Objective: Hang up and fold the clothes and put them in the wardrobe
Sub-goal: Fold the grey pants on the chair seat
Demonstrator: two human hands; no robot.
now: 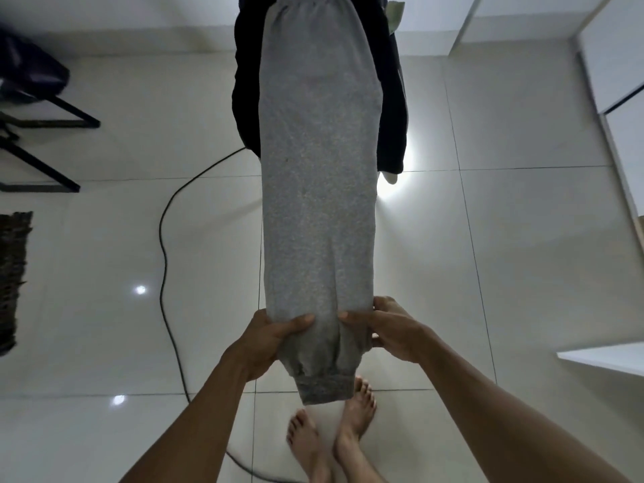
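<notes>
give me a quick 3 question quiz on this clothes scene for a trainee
1. True or false: both hands grip the grey sweatpants near the cuffs.
2. What lies on the floor left of the sweatpants? A) black cable B) shoe C) hanger
3. What colour is the garment behind the sweatpants?

Key:
1. True: left hand and right hand both grip there.
2. A, the black cable.
3. The dark garment looks black or navy.

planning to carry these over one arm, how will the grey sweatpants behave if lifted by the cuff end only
The grey fleece sweatpants will probably flop: they lie long and limp, and bunch where the left hand and right hand grip near the ribbed cuffs. The thick knit looks soft and matte, so likely not slippery. They seem fairly light, though bulky.
</notes>
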